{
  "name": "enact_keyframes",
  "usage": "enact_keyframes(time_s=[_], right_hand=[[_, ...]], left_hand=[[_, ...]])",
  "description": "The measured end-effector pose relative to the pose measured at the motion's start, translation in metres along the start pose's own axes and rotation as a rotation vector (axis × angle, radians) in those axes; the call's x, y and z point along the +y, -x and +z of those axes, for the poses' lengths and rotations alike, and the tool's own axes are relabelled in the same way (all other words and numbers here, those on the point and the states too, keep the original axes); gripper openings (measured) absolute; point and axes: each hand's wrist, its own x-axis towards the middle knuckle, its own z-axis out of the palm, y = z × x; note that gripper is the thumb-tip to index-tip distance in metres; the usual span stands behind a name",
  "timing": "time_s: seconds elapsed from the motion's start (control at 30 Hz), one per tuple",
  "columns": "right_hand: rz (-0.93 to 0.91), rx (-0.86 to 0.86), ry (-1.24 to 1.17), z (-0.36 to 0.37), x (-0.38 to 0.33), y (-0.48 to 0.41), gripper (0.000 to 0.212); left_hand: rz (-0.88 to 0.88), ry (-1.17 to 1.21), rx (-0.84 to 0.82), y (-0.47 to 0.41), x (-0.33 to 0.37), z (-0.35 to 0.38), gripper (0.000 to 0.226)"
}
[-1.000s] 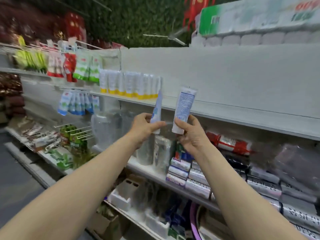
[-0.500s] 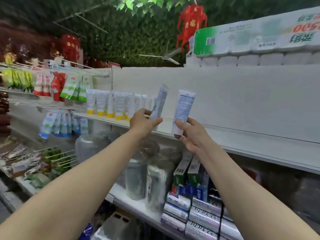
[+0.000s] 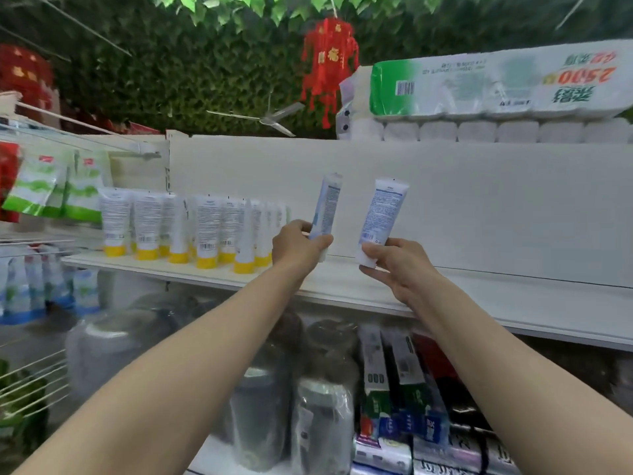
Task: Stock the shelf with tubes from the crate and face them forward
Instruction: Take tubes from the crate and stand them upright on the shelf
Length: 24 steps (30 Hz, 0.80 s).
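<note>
Two white-and-blue tubes go up toward a shop's upper shelf (image 3: pixel 346 287), caps down, one in each of the stocker's hands. The left hand (image 3: pixel 298 243) has its thumb and curled fingers clamped around the lower end of the left tube (image 3: pixel 327 204), which is turned almost edge-on. The right hand (image 3: pixel 400 265) pinches the cap end of the right tube (image 3: pixel 383 210), its small-print panel toward the camera. Both tubes hang in the air just above the shelf board, and neither stands on it yet.

Left of the hands, a block of yellow-capped tubes (image 3: pixel 205 228) stands cap-down in rows, several with barcodes facing the aisle. Right of the hands, the white board runs on with nothing placed along it. By that showing, the stocking of this stretch looks barely begun. The pair in hand must be set down and turned so their fronts face out. The crate is out of view, so how many tubes wait in it cannot be told.

Above the back panel sits a plastic-wrapped multipack of toilet rolls (image 3: pixel 496 84). On the lower shelf are film-wrapped jars (image 3: pixel 322 406) beside upright toothpaste boxes (image 3: pixel 376 368). Green-and-white sachets (image 3: pixel 34 186) hang on pegs at far left.
</note>
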Motion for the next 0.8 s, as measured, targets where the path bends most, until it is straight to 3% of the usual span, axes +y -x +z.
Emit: enact_keyframes(time_s=[0.4, 0.8], right_hand=[[-0.059, 0.323, 0.422, 0.051, 0.018, -0.051, 0.041], [0.129, 0.44, 0.721, 0.06, 0.029, -0.127, 0.046]], left_hand=[[-0.013, 0.012, -0.185, -0.085, -0.038, 0.032, 0.031], [-0.214, -0.156, -0.121, -0.161, -0.055, 0.08, 0.016]])
